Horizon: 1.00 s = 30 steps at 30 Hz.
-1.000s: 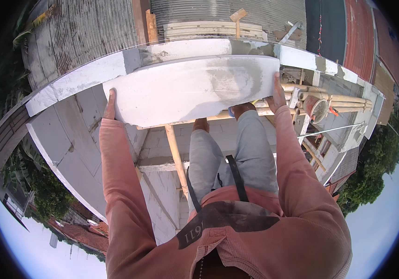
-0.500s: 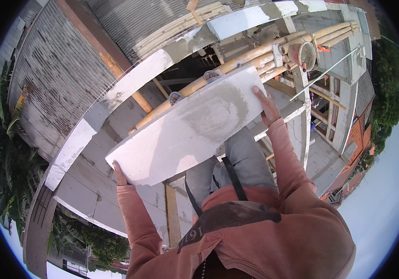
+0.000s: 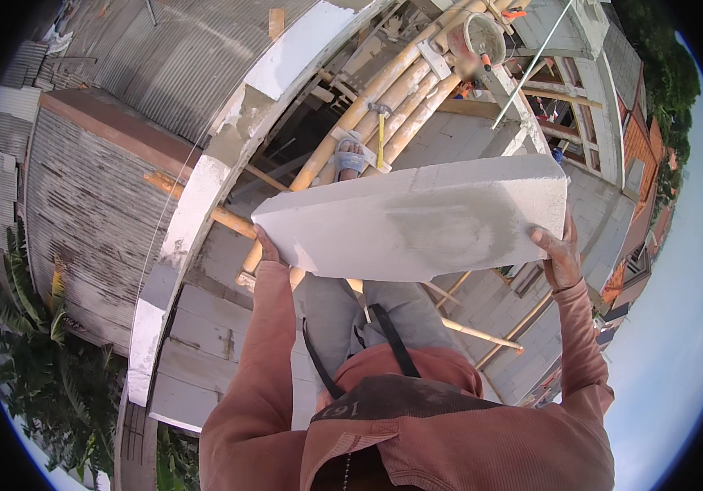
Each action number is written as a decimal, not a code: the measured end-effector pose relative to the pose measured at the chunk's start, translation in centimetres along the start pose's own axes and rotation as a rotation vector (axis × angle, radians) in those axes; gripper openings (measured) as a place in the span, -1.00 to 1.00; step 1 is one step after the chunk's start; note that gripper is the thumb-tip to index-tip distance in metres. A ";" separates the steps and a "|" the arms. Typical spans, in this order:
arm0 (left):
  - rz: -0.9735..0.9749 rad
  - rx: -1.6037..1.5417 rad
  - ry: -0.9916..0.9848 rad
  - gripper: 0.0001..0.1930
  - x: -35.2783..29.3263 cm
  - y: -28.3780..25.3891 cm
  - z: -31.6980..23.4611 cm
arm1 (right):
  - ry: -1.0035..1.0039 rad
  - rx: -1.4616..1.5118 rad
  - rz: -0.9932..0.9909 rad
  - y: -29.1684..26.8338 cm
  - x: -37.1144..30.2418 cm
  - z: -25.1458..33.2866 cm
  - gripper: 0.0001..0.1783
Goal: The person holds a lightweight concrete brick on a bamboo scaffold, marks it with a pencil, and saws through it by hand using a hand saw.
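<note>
I hold a large pale grey concrete block flat in front of my chest, smeared with thin mortar on its top face. My left hand grips its left end from below, mostly hidden by the block. My right hand clasps its right end, fingers curled on the edge. My foot in a sandal stands on bamboo scaffold poles beyond the block.
A hammer lies on the bamboo poles. A bucket sits farther along them. A block wall with a mortared top curves at left. Corrugated metal roofs lie far below, with green plants at lower left.
The view has swung, and the block has turned from tilted to nearly level and shifted right. Both hands keep their hold on its ends.
</note>
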State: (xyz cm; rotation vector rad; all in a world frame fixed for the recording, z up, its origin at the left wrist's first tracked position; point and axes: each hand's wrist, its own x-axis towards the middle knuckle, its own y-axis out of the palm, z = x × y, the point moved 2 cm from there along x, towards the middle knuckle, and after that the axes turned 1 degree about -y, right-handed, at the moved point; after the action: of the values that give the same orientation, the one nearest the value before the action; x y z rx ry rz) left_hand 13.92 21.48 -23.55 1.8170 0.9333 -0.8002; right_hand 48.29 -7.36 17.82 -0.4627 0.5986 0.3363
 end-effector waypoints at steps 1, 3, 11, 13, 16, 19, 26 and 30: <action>0.047 -0.027 -0.009 0.11 1.2 2.1 0.5 | 0.010 -0.032 -0.002 -0.2 -0.2 0.7 0.15; -0.104 0.063 -0.247 0.12 2.7 7.2 1.1 | -0.023 -0.191 -0.003 -1.2 -0.3 1.8 0.15; 0.031 0.148 -0.505 0.07 7.0 13.4 1.9 | -0.491 -0.943 0.120 1.3 8.8 0.7 0.16; 0.059 0.347 -0.489 0.00 5.6 13.0 1.9 | -0.492 -1.211 0.365 2.4 12.7 0.2 0.11; -0.054 0.506 -0.500 -0.01 3.7 9.0 1.8 | -0.786 -1.425 0.623 1.8 19.0 -1.4 0.05; -0.181 0.617 -0.506 -0.09 1.7 6.5 1.9 | -0.952 -1.593 0.719 -0.1 24.5 -4.1 0.02; -0.140 0.669 -0.308 -0.02 0.8 15.2 3.4 | -1.077 -1.713 0.993 -2.5 33.0 -6.1 0.08; 0.253 0.867 0.210 0.18 2.9 27.6 3.3 | -1.066 -1.709 1.037 -1.0 35.3 -5.3 0.08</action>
State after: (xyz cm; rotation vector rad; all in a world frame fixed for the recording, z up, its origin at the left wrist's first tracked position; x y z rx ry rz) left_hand 38.54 11.03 -15.35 2.7441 0.4708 -0.9403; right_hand 73.78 -4.97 -7.12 -1.4149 -0.7599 1.9815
